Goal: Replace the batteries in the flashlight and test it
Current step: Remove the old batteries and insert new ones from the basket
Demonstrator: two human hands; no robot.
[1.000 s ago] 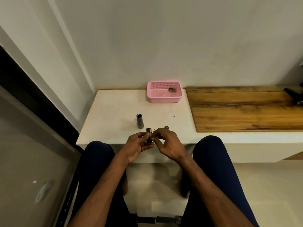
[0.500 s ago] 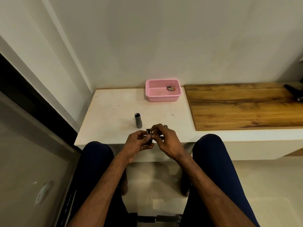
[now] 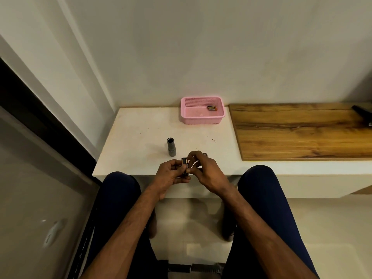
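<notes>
**Black battery holder is going between two hands**

Both hands are pinching a small battery holder (image 3: 184, 165) just in front of the grey flashlight (image 3: 171, 147). The left hand (image 3: 171, 178) is cupping it; the right hand (image 3: 203, 171) is squeezing its side. It looks light, hard and slippery, so holding its sides seems best.

Grey wall (image 3: 201, 47), white counter (image 3: 141, 133), wooden board (image 3: 302, 131)
</notes>
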